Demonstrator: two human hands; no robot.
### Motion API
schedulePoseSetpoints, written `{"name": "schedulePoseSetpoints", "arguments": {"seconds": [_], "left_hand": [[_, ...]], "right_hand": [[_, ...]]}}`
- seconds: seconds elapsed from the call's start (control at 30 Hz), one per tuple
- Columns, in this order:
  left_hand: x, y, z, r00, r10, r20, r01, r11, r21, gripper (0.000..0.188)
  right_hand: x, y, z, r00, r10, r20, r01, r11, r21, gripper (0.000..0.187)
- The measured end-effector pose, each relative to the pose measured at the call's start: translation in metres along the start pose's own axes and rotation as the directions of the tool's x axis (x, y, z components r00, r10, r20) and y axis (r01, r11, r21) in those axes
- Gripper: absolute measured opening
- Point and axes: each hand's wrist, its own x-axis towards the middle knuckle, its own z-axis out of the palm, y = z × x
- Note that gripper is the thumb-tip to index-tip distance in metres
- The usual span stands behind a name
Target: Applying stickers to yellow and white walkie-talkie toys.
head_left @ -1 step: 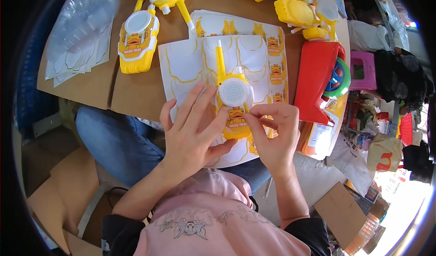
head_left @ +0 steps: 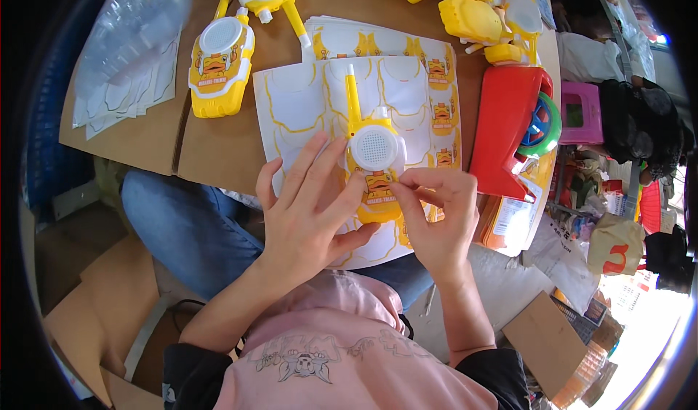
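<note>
A yellow and white toy walkie-talkie (head_left: 376, 148) lies face up on a sheet, antenna pointing away from me. A duck-face sticker (head_left: 379, 185) covers its lower front. Spread over its left side, my left hand (head_left: 307, 205) is open, with the index fingertip on the sticker's left edge and the thumb by the toy's lower end. My right hand (head_left: 441, 210) is closed in a pinch at the sticker's right edge; the fingertips hide exactly what is between them. Underneath, the sticker sheet (head_left: 294, 93) shows white peeled-out shapes with yellow outlines.
More sticker sheets (head_left: 443, 75) lie beneath. Finished-looking walkie-talkies (head_left: 221, 68) stand far left, with a clear plastic bag (head_left: 134, 32) beside them. Yellow toy parts (head_left: 472, 21) pile up far right. A red tape dispenser (head_left: 505, 130) sits right of the sheets on the brown tabletop (head_left: 218, 144).
Almost nothing differs. My right hand's fingers have shifted very slightly; the toy and my left hand stay in place.
</note>
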Motion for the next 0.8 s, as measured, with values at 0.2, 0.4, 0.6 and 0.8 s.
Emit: {"name": "schedulePoseSetpoints", "arguments": {"seconds": [0.2,0.4,0.6,0.8], "left_hand": [[0.003,0.003,0.001,1.0,-0.014,0.004,0.014,1.0,0.017,0.058],[0.004,0.006,0.001,0.999,-0.045,-0.016,0.045,0.999,0.014,0.049],[0.007,0.008,0.002,0.999,-0.043,-0.013,0.043,0.999,0.006,0.046],[0.006,0.008,0.002,0.999,-0.047,-0.027,0.046,0.999,-0.004,0.05]], "right_hand": [[0.002,0.011,-0.005,0.935,-0.351,0.054,0.355,0.926,-0.125,0.038],[0.0,0.007,-0.004,0.914,-0.402,0.051,0.405,0.905,-0.127,0.039],[-0.003,-0.006,-0.004,0.966,-0.257,-0.002,0.256,0.962,-0.1,0.03],[0.0,-0.005,-0.009,0.998,-0.061,-0.006,0.059,0.989,-0.134,0.022]]}}
